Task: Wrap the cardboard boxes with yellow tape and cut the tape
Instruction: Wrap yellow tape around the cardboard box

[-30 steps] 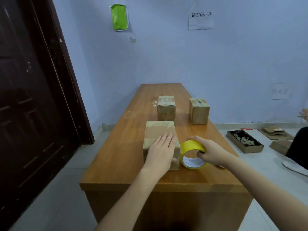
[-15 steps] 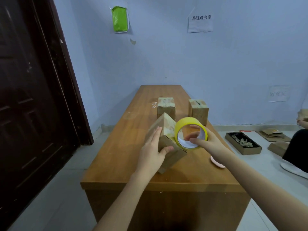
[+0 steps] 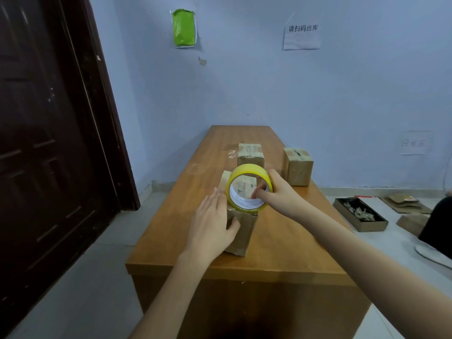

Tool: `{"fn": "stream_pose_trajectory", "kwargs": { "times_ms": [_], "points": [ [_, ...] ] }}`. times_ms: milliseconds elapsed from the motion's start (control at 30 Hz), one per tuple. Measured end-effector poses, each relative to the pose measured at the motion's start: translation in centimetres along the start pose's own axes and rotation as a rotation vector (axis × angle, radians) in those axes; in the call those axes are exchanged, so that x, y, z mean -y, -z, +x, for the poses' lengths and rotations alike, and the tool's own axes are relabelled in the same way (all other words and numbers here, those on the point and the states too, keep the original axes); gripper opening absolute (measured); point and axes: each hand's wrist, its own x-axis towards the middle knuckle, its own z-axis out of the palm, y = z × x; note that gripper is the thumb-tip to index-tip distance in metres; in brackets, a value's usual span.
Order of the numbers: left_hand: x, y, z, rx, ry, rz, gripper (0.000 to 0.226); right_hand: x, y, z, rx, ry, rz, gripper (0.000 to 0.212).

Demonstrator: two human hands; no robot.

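Note:
A small cardboard box [image 3: 241,232] stands on the wooden table [image 3: 281,245] near its front edge. My left hand [image 3: 211,226] lies against the box's left side with straight fingers and the thumb across its near face. My right hand [image 3: 276,194] grips a roll of yellow tape [image 3: 248,188], fingers through its core, holding it on top of the box. Two more cardboard boxes stand farther back, one in the middle [image 3: 250,155] and one to the right [image 3: 297,166].
A dark wooden door [image 3: 49,143] fills the left. On the floor at the right lie a flat open box of scraps [image 3: 359,214], flattened cardboard [image 3: 403,203] and another person's dark clothing [image 3: 437,223]. Paper notices hang on the blue wall [image 3: 302,31].
The box was lying flat, then tipped up on edge, and now stands upright. The tape roll rose from the table beside the box to its top.

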Motion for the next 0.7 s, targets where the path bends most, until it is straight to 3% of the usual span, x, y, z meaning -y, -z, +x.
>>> {"fn": "stream_pose_trajectory", "kwargs": {
  "times_ms": [133, 333, 600, 700],
  "points": [
    [1.7, -0.4, -0.8, -0.011, 0.006, 0.093, 0.064, 1.0, -1.3, 0.6, 0.037, -0.012, 0.023, 0.026],
    [2.3, -0.1, -1.4, -0.003, -0.003, 0.195, 0.057, 1.8, -1.6, 1.0, -0.039, -0.008, 0.227, 0.024],
    [2.8, -0.6, -0.8, -0.028, -0.082, 0.18, 0.064, 0.8, 4.0, -0.5, 0.052, 0.149, 0.072, 0.037],
    [2.9, -0.7, -0.8, -0.003, -0.057, 0.211, 0.061, 0.2, 3.8, -1.1, 0.094, 0.215, 0.106, 0.053]
  ]
}}
